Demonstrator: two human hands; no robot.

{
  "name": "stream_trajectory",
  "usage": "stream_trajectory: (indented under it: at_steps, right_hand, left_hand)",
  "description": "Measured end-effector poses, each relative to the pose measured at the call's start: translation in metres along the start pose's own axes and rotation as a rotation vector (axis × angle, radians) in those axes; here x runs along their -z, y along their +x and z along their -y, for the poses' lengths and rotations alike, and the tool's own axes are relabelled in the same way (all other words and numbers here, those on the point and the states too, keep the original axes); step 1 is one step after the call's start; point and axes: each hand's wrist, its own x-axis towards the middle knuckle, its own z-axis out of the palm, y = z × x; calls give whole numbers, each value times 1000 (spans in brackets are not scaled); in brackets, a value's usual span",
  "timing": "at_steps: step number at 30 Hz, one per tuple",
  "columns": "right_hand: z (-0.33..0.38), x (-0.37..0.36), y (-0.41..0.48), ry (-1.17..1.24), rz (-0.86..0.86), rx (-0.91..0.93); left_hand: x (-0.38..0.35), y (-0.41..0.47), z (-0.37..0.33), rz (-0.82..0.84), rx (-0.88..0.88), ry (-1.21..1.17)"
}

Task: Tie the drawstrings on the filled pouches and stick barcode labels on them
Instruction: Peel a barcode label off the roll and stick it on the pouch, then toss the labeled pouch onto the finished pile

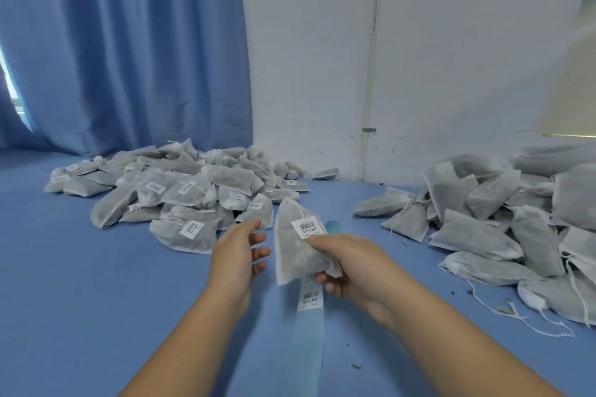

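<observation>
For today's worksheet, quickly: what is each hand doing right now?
Left hand: open, holding nothing.
Right hand: grips the labelled pouch.

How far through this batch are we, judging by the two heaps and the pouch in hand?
Done: the far-left heap of grey mesh pouches, many showing white barcode labels. In hand: the right hand grips one grey pouch already bearing a label; the left hand hovers empty beside it, and the label strip hangs below. Left: the right-side heap of grey pouches, no labels showing, loose drawstrings trailing.
</observation>
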Motion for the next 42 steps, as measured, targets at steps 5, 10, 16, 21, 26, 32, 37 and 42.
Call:
stream_trajectory:
  at_steps: [5,10,16,21,26,32,37,42]
  right_hand:
    - [-1,-25,34,37,-44,-89]
    - [48,-58,78,306,41,73]
    - [84,-83,108,433,70,223]
    - [44,-63,101,286,24,130]
    - [21,-19,76,242,-70,93]
    - [8,36,31,223,-81,108]
    - [-20,85,-12,192,-161,94]
    - [-55,143,-49,135,-298,55]
  left_hand:
    - [10,19,15,-69,53,-44]
    - [25,24,4,-108,44,-102]
    - [36,19,-4,-129,53,-142]
    - [28,10,-9,-39,16,-152]
    - [15,-4,-15,66,-23,-171]
    - [-27,-31,-16,238,-33,-127]
    - [-88,-61,-11,367,2,15]
    - [-141,-91,15,461,65,117]
